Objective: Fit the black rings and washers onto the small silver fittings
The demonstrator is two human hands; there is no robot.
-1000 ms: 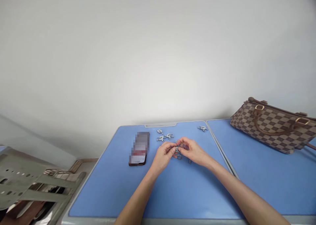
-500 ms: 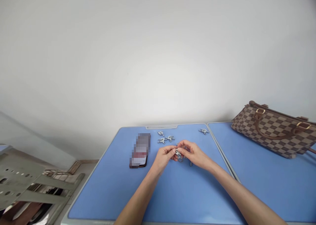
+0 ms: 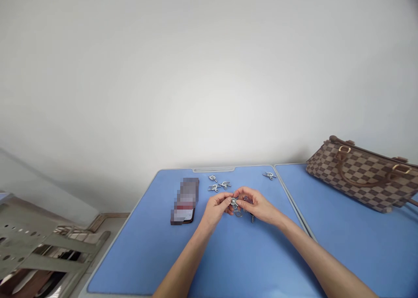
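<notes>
Little had moved over the last second: the view had dipped a touch, so everything sat slightly lower in the picture, while both hands had stayed right of the dark flat phone (image 3: 185,201), only their fingertips shifting around the part between them.

The left hand (image 3: 216,207) and the right hand (image 3: 259,206) met fingertip to fingertip, each pinching the small silver metal fitting (image 3: 234,202) narrowly between thumb and forefinger. The fitting was held just above the table, to the right of the phone. Directly beneath it lay a few loose silver rings and a short bolt (image 3: 252,218). How the held pieces joined was too small to tell.

The grip looked slight, on a small and probably smooth piece. A slip of either thumb could drop it among the loose rings below, or send it rolling toward the seam on the far side from the phone. A twist by one hand that the other did not brace could do the same.

The blue tabletop (image 3: 228,263) was smooth and matte with a pale grey rim. Just right of the phone's far end lay a cluster of three silver fittings (image 3: 219,185), and a single silver fitting (image 3: 269,175) lay well further right. Beyond that one, a second blue table (image 3: 352,245) carried a brown checked handbag (image 3: 362,174). A plain white wall (image 3: 196,71) stood behind, and left of the phone, off the table, was a grey perforated metal frame (image 3: 35,241).
</notes>
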